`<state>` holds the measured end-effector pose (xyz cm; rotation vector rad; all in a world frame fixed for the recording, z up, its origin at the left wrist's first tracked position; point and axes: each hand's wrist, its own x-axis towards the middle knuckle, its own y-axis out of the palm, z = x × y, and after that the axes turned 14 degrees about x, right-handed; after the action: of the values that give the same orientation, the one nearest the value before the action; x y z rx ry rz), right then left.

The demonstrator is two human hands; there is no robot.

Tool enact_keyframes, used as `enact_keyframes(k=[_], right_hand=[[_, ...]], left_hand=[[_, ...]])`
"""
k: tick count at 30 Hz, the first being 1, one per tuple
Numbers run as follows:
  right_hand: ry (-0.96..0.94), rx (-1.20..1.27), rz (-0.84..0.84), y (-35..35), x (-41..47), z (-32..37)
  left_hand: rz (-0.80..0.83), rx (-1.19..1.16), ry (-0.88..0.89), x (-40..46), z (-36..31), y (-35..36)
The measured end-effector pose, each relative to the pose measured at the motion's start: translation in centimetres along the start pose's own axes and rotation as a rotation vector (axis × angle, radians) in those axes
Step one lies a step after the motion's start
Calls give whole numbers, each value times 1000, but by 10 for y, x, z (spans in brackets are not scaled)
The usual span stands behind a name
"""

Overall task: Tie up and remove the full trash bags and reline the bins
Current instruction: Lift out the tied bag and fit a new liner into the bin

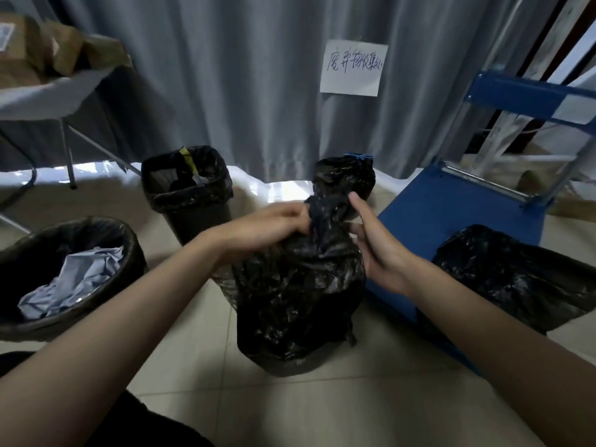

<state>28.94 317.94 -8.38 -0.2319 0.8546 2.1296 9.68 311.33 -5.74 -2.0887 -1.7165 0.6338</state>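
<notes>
Black plastic of the full trash bag (pixel 300 285), on the tiled floor between both arms, gathered at the neck: left hand (pixel 271 230) pinching the bunched top, right hand (pixel 371 243) fingers extended, flat against it, steadying for the knot.

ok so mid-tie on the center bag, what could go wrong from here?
1. The left hand pinches only the gathered neck of the thin black plastic trash bag; pulling hard might tear it.
2. The right hand lies flat with straight fingers, so the neck could slip loose.
3. The bag might tip toward the blue platform cart.
</notes>
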Motion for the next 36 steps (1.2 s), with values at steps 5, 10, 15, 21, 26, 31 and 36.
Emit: enact_keyframes(k=[5,10,15,21,26,31,36], right_hand=[[-347,-75,-66,27,2,-1],[-675,-281,-199,26,9,-11],[-629,-720,-305,5,25,-32],[60,-1240,57,-5,31,-72],[27,-1195,126,-1,33,-74],[-79,-1246,-53,1,24,-60],[-48,-1276,-163,-6,6,-30]], left_hand=[[-27,254,222,-5,11,5],[-514,311,44,1,24,-10],[-367,482,-275,-4,43,-4],[-87,242,-483,-13,49,22],[-21,-32,-493,-9,63,44],[-109,14,-435,-2,57,42],[-131,-218,-390,2,35,28]])
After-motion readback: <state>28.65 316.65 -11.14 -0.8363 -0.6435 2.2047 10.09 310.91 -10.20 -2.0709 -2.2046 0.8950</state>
